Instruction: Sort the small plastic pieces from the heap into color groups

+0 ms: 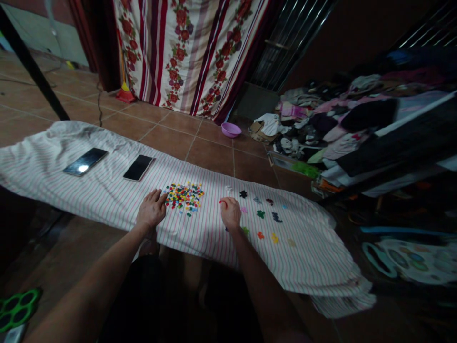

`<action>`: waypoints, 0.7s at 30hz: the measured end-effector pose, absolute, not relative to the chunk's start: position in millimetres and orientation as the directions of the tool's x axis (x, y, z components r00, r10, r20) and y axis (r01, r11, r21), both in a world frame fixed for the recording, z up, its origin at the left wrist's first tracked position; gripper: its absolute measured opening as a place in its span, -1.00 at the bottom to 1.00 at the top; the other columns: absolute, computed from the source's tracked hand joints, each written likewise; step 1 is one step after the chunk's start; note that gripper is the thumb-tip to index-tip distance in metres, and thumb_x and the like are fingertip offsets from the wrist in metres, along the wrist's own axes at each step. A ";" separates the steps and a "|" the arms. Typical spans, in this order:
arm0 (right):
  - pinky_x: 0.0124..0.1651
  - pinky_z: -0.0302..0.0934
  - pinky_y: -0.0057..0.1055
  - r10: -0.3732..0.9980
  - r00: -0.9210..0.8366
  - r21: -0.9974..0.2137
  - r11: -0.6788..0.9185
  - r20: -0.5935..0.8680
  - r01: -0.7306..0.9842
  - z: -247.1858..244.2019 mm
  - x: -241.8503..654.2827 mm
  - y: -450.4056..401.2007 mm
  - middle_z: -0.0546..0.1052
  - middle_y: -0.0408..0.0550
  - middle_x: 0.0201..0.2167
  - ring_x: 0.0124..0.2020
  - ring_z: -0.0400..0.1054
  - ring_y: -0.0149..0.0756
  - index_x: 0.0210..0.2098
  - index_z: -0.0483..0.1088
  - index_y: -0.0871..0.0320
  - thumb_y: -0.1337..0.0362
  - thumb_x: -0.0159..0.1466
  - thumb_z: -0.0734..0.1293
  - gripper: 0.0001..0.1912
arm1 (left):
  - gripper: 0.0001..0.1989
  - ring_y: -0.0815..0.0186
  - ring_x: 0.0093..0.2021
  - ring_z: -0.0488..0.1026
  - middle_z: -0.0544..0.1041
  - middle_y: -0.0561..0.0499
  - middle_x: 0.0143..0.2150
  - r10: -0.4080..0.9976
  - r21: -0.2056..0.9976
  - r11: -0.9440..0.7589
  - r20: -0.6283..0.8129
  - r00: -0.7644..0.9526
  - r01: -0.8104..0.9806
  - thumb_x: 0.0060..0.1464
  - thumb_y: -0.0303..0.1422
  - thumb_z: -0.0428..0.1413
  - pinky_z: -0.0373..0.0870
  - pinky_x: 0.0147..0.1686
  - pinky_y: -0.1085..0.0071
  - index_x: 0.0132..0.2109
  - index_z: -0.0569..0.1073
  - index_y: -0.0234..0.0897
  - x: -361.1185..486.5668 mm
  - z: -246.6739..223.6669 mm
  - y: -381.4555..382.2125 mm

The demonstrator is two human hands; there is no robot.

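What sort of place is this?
Probably a room in a private home: a tiled floor, a floral striped curtain hanging at the back, and a heap of clothes piled at the right.

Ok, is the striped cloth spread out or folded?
Spread out: the striped cloth lies open under the left hand and right hand, with only its far right end bunched in folds.

Cloth-covered desk (107,200) laid with two smartphones and coloured pieces

The thin-striped cloth is spread along the desk, rumpled at both ends. The two smartphones (85,162) (138,167) are placed face up, well apart, toward the left; a dense heap of tiny multicoloured pieces (183,196) is piled mid-cloth, with separate small coloured shapes (261,214) scattered to its right
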State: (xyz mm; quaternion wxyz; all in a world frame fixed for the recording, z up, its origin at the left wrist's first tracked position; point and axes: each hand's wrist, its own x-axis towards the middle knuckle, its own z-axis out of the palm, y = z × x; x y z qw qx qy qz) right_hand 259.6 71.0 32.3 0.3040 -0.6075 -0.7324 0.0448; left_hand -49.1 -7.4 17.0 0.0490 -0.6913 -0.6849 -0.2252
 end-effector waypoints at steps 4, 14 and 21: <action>0.01 0.18 -0.31 0.903 -0.141 -0.456 0.334 0.406 0.825 30.6 237.6 65.5 0.50 0.02 -0.24 -0.14 0.31 -0.21 -0.27 0.53 0.15 0.43 0.25 0.17 -0.72 | -0.57 0.06 0.25 0.26 0.40 -0.19 0.19 0.927 0.219 -0.060 0.374 -0.027 0.974 0.14 -0.39 -0.09 0.23 0.22 0.10 0.11 0.44 -0.29 -49.5 17.2 -7.2; 0.03 0.26 -0.31 0.897 -0.243 -0.547 0.421 0.369 0.724 16.2 183.0 61.6 0.52 -0.02 -0.20 -0.10 0.37 -0.25 -0.22 0.55 0.08 0.43 0.26 0.16 -0.67 | -0.57 0.05 0.26 0.25 0.40 -0.19 0.20 0.920 0.201 -0.067 0.391 -0.018 0.977 0.14 -0.39 -0.09 0.23 0.22 0.10 0.13 0.42 -0.28 -50.0 14.7 -6.5; 0.00 0.28 -0.35 0.899 -0.263 -0.559 0.426 0.351 0.711 14.0 157.3 78.5 0.52 -0.04 -0.20 -0.13 0.39 -0.27 -0.17 0.54 0.07 0.40 0.27 0.15 -0.66 | -0.57 0.05 0.26 0.24 0.39 -0.17 0.20 0.921 0.236 -0.060 0.387 -0.037 0.970 0.13 -0.39 -0.08 0.23 0.21 0.07 0.12 0.43 -0.26 -49.8 13.2 -5.7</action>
